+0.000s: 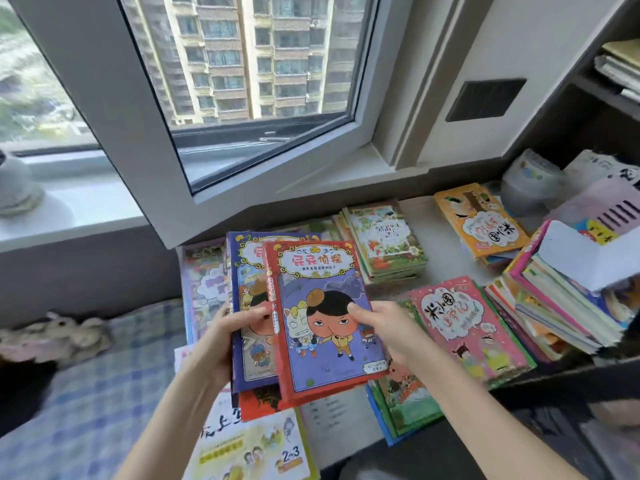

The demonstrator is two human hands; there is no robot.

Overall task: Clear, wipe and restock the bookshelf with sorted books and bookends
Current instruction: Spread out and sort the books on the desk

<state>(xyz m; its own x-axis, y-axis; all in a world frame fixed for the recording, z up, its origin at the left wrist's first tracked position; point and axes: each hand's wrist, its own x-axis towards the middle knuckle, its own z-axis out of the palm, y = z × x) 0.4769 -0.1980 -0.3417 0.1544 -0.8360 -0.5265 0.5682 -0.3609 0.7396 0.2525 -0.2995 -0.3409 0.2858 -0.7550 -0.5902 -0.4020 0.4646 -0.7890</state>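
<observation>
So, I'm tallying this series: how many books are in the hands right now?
3 visible: the red-bordered book on top, the blue-bordered book beneath it, the orange-red book at the bottom; others may be hidden.

Bright daylight enters through the window (242, 64), washing out the sill (86, 202). Straight frames bow near the edges. The lower right corner is dim and blurred.

Child's bedroom in a high-rise home. The window (104, 98) faced an apartment tower (249, 57); checked bedding (104, 393) carried a plush toy (52, 336); stacked children's books (388, 244) lay beside a dark bookshelf (568, 133).
</observation>
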